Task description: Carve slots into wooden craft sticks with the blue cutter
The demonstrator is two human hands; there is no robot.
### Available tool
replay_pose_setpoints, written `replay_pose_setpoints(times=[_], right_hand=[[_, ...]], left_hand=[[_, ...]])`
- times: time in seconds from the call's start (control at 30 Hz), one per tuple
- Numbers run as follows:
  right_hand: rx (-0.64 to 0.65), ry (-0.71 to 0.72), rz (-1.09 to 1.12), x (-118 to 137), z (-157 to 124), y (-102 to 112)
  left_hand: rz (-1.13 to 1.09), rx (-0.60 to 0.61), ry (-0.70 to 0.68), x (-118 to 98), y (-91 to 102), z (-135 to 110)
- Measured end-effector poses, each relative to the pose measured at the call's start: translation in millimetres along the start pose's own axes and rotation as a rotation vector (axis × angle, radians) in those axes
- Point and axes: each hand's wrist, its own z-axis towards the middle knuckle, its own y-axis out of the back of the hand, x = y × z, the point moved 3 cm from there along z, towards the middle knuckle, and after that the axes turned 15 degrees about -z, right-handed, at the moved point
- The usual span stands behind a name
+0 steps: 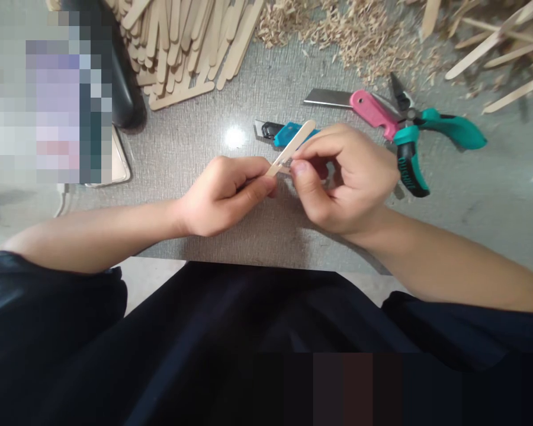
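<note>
My left hand (224, 195) is closed, pinching the lower end of a flat wooden stick (295, 144) that slants up to the right. My right hand (344, 177) is closed too, thumb and fingers pressed against the stick's middle from the right. What else the right hand holds, if anything, is hidden by the fingers. Both hands hover over the grey tabletop (186, 148) near its front edge.
A blue utility knife (275, 133) lies just behind the stick. A pink-handled knife (359, 105) and teal-handled pliers (421, 139) lie to the right. Several wooden sticks are piled (186, 41) at the back left, wood shavings (350, 35) at the back, and a black object (122, 83) at left.
</note>
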Motion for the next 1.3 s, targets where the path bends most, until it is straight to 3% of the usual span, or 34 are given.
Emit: replay_pose_setpoints(times=[0.07,0.13,0.23,0.37,0.53,0.6,0.7,0.83,0.93,0.97,1.0,1.13,1.2,1.3], right_hand=[[-0.049,0.083,-0.108,-2,2,3],[-0.008,0.098,-0.245,-9,3,4],[0.085,0.047,-0.408,-26,10,10],[0.139,-0.035,-0.562,-52,26,38],[0.623,-0.472,-0.841,-82,25,80],[0.75,-0.516,-0.856,-86,14,91],[0.827,-0.485,-0.919,-87,-10,96],[0.686,-0.314,-1.003,-92,-45,89],[0.464,-0.234,-0.942,-116,-71,73],[0.312,-0.231,-0.952,-128,-77,70],[0.238,-0.243,-0.966,-141,-83,66],[0.13,-0.212,-0.917,-169,-89,61],[0.074,-0.15,-0.868,-155,-77,64],[-0.038,0.04,-0.692,-101,-43,65]], left_hand=[[-0.064,-0.032,0.021,2,0.1,-1],[-0.138,-0.051,0.036,4,0.1,-1],[-0.21,-0.078,0.006,4,1.1,0],[-0.296,-0.097,-0.036,1,2.9,4],[-0.606,-0.055,0.09,4,3.2,9],[-0.732,0.012,0.152,5,1.8,9],[-0.83,0.047,0.187,6,1.9,9],[-0.863,0.016,0.214,9,3.5,11],[-0.872,0.037,0.18,11,3.5,12],[-0.875,0.05,0.163,11,3.2,12],[-0.88,0.064,0.147,12,2.8,12],[-0.881,0.067,0.122,14,1.8,13],[-0.865,0.042,0.118,16,1.8,14],[-0.859,-0.005,0.114,17,2.2,14]])
